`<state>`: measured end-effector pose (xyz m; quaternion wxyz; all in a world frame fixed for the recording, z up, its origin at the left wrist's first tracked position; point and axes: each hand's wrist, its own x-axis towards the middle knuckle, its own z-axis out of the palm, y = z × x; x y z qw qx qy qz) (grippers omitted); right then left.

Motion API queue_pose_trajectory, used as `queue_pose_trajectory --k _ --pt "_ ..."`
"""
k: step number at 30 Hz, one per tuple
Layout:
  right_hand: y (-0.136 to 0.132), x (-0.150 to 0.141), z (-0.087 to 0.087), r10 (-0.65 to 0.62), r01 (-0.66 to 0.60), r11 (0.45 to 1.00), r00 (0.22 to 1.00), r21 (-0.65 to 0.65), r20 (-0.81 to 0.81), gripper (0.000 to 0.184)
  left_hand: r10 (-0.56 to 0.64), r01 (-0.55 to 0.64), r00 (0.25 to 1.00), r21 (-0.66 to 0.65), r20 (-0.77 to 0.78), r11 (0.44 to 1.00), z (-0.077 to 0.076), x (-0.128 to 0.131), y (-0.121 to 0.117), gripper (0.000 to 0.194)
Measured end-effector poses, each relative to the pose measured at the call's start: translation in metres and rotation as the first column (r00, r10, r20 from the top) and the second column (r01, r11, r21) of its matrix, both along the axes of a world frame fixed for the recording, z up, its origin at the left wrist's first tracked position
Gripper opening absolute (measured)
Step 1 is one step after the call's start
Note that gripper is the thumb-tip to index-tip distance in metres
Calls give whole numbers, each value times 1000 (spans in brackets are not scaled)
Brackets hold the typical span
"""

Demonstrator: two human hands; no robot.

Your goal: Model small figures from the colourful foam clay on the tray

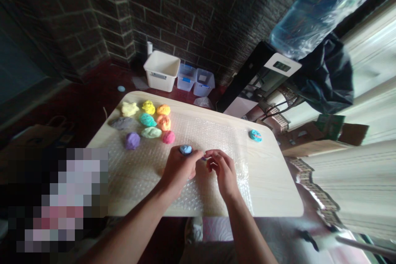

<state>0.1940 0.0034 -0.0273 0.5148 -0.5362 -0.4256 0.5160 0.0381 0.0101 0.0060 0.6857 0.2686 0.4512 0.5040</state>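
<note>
My left hand (180,168) is closed around a light-blue lump of modelling clay (186,149), which shows above the curled fingers. Its thumb stretches right, towards my right hand (223,170). The right fingers are bent and pressed together at the left thumb's tip, and whatever they pinch is too small to make out. Both hands are over a sheet of bubble wrap (139,181). Beyond them to the left lie several clay lumps, among them a pink one (168,137), a purple one (132,141), a pale green one (151,133) and a teal one (148,119).
A blue clay piece with an orange streak (255,135) lies at the right of the wooden table (272,177). Behind the table stand a white bin (161,78), two clear boxes (204,83) and a water dispenser (280,66). A cardboard box (328,142) is at the right.
</note>
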Motion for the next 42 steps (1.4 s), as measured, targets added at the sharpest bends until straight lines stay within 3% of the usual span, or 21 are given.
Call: queue_pose_trajectory --k 6,9,18,21,24,27,31,38,42 --pt "0 1 -3 4 -4 1000 1000 -13 9 26 -21 37 936 -40 351 999 1 -2 6 18" --pt "0 1 -3 10 -10 1000 1000 -11 8 26 -26 69 913 -91 408 993 1 -2 7 17" --pt "0 4 -7 15 -15 1000 1000 -3 12 24 -187 174 980 156 70 972 -5 1 0 39" --pt "0 4 -8 17 -16 1000 1000 -3 23 24 -180 177 984 228 -5 957 -7 2 -2 35" --pt "0 2 -6 20 -20 1000 999 8 26 23 -165 183 981 198 -104 963 -10 2 -1 26" --pt "0 0 -3 39 -39 999 999 -3 -5 24 -203 209 977 141 -56 968 -15 2 1 18" --pt "0 -1 -2 58 -59 998 998 -7 -32 26 -212 209 977 116 13 971 -19 3 0 24" --pt "-1 1 -5 22 -22 999 1000 -37 -4 25 -297 288 951 96 88 953 -4 2 -4 35" --pt "-1 2 -6 53 -53 998 999 -12 -12 27 -307 292 941 114 140 950 -1 1 -3 28"
